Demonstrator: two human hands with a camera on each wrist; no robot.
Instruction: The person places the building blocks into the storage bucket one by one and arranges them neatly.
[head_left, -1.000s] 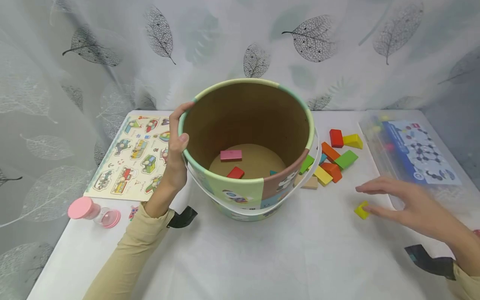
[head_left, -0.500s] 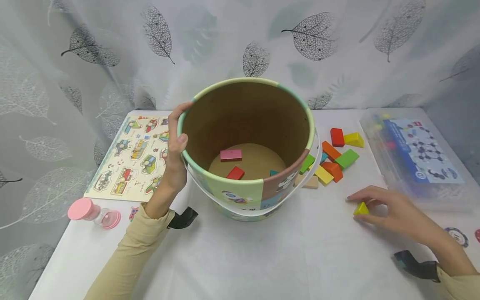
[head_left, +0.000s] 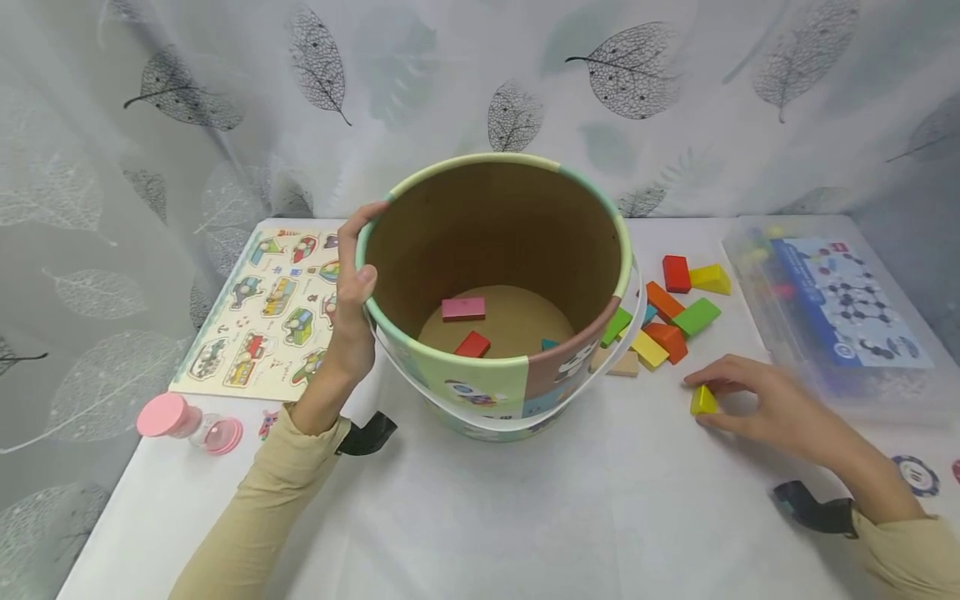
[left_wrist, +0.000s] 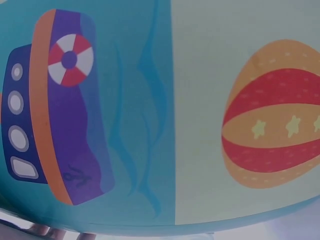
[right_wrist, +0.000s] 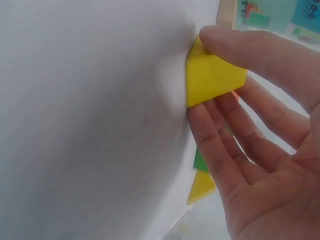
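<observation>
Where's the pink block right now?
In the head view, the pink block lies on the bucket's floor, left of centre, just beyond a red block.

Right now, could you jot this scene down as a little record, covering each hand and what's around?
Left grip: holds the bucket at its rim
Right grip: pinches a yellow block
Bucket top: open
Inside bucket: pink block, red block, partly hidden teal block
Right of bucket: loose coloured blocks
Far right: clear plastic box with printed label
Left of bucket: picture board, pink-lidded container
</observation>
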